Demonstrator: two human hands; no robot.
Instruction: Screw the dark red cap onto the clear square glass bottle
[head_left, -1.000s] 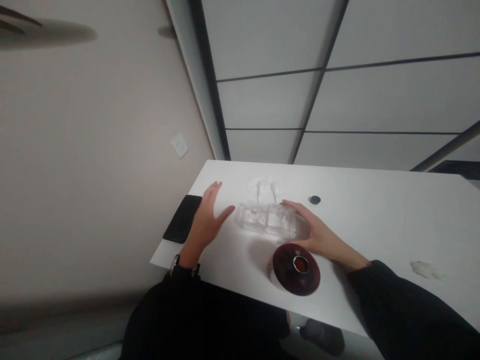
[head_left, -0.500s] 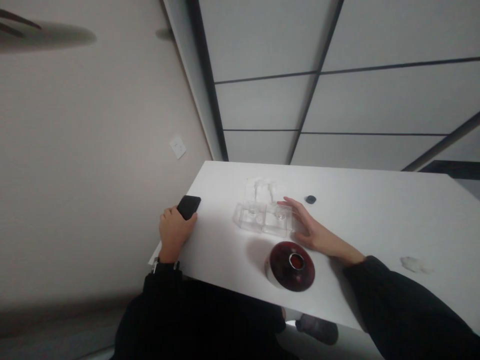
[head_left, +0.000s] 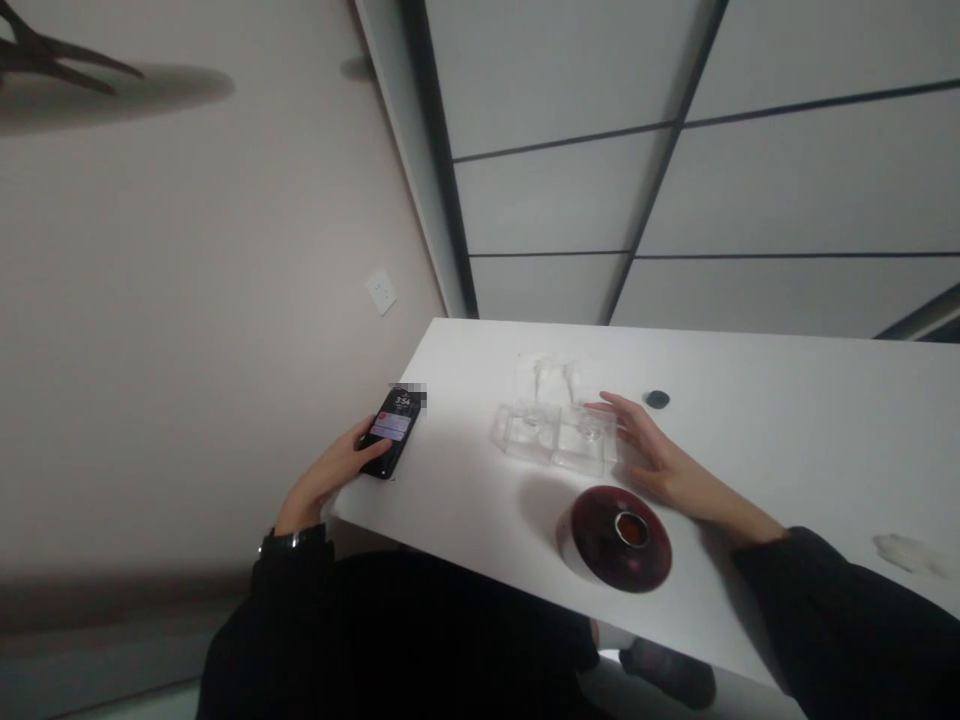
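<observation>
My left hand (head_left: 352, 455) is closed round a black phone (head_left: 391, 430) at the table's left edge, its thumb lying over the lit screen. The screen shows a clock and some notices. A clear plastic box (head_left: 555, 438) with two compartments lies mid-table. At the box's right end is my right hand (head_left: 645, 445), fingers apart and curved, the fingertips by its far corner and the thumb by its near corner. Just in front of the box stands a round container with a dark red, dome-shaped top (head_left: 621, 540) and a ring-shaped opening.
The white table (head_left: 465, 500) meets the wall at left. A small dark disc (head_left: 657, 399) lies beyond my right hand. A pale, crumpled-looking item (head_left: 909, 552) is at the right. Behind the table stand white panels (head_left: 555, 205) with dark strips. A wall socket (head_left: 381, 292) is at left.
The phone has been tilted so its screen, dark before, is lit and visible. My left thumb has moved onto it. The view has shifted left; my right hand stays by the box.
</observation>
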